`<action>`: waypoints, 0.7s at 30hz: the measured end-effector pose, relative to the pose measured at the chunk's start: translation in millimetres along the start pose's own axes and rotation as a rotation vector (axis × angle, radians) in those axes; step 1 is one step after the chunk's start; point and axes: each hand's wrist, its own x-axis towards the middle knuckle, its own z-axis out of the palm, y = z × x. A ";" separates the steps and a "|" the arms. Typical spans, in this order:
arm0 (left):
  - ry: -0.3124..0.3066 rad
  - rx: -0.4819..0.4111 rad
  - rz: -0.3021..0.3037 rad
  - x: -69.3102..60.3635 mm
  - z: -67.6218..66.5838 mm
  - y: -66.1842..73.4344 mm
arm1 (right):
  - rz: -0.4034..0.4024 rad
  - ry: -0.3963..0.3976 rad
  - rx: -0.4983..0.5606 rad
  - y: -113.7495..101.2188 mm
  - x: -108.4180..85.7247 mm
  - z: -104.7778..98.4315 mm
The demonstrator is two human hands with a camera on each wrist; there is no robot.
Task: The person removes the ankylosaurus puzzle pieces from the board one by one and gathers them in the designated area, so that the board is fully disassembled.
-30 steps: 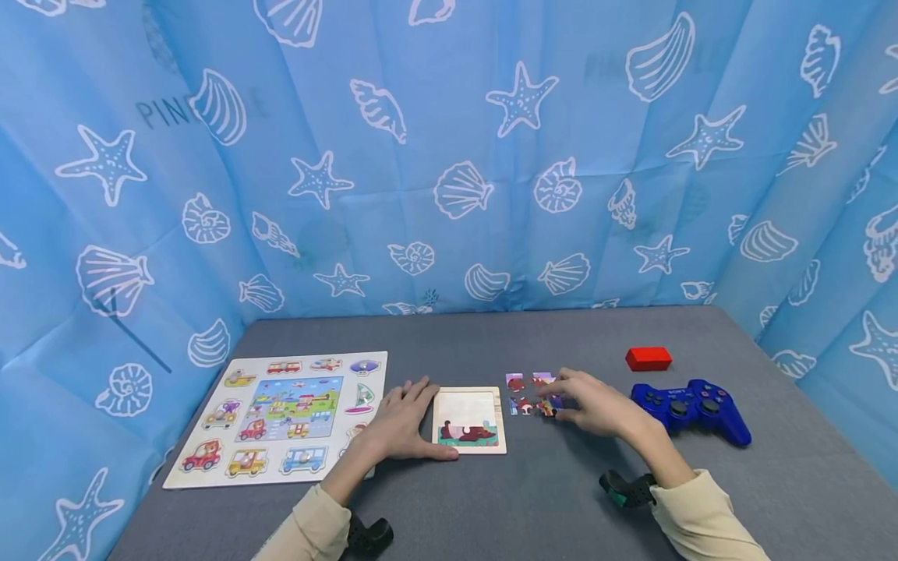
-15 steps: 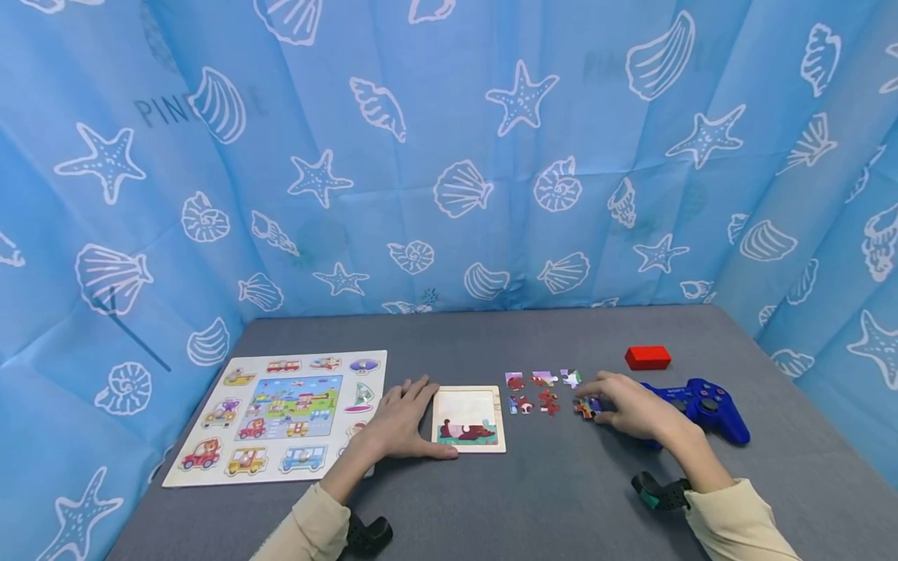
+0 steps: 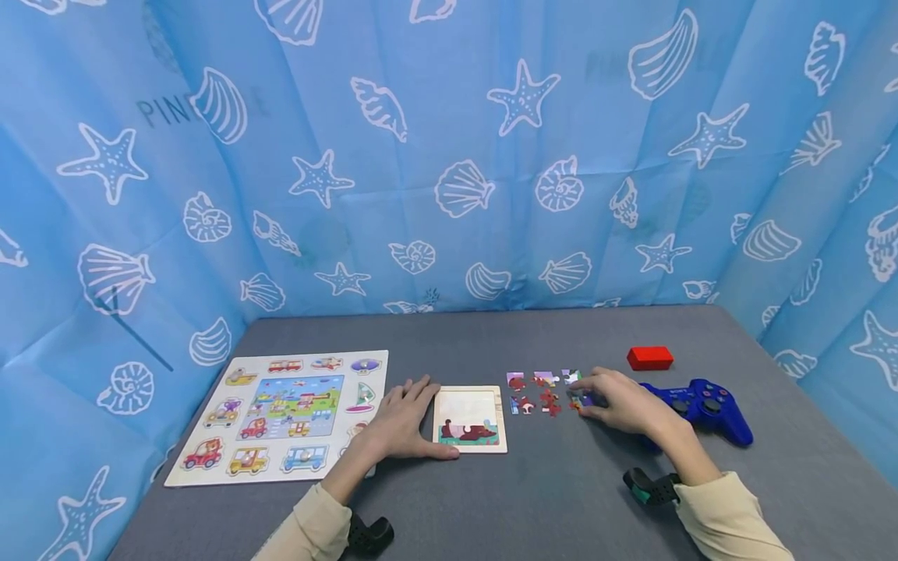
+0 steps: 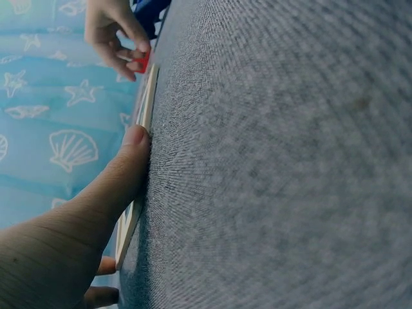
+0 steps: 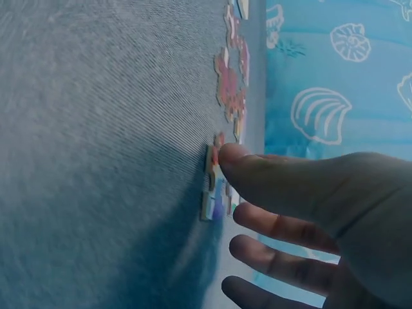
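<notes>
My left hand point(image 3: 403, 425) lies spread at the left side of the small wooden puzzle frame point(image 3: 500, 421), its thumb against the lower left corner. Inside the frame, brown and green pieces point(image 3: 468, 433) fill the bottom part. Loose puzzle pieces point(image 3: 549, 402) lie in two rows right of the frame. At the right end of the lower row, my right hand point(image 3: 624, 401) touches a colourful piece point(image 3: 575, 400). In the right wrist view my thumb rests against this piece point(image 5: 212, 167), the other fingers apart and slightly bent; the index fingertip's contact is partly hidden.
A large vehicle puzzle board point(image 3: 273, 477) lies at the left, partly behind my left hand. The blue game controller point(image 3: 715, 413) sits just right of my right hand, with a red block point(image 3: 649, 358) behind it. A blue shell-patterned curtain point(image 3: 449, 156) hangs behind the table.
My right hand first moved right with the colourful piece, away from the other loose pieces, then slightly back left with it. My left hand and the frame have stayed in place.
</notes>
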 end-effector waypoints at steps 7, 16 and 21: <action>-0.003 0.005 0.006 -0.6 -0.1 0.1 | 0.035 -0.018 0.044 0.9 5.4 4.6; -0.002 0.013 0.004 -0.6 -1.1 0.6 | 0.041 -0.012 0.088 0.4 9.3 7.9; -0.004 0.015 0.000 -0.3 -1.2 0.7 | 0.044 0.004 0.081 -0.9 9.2 9.5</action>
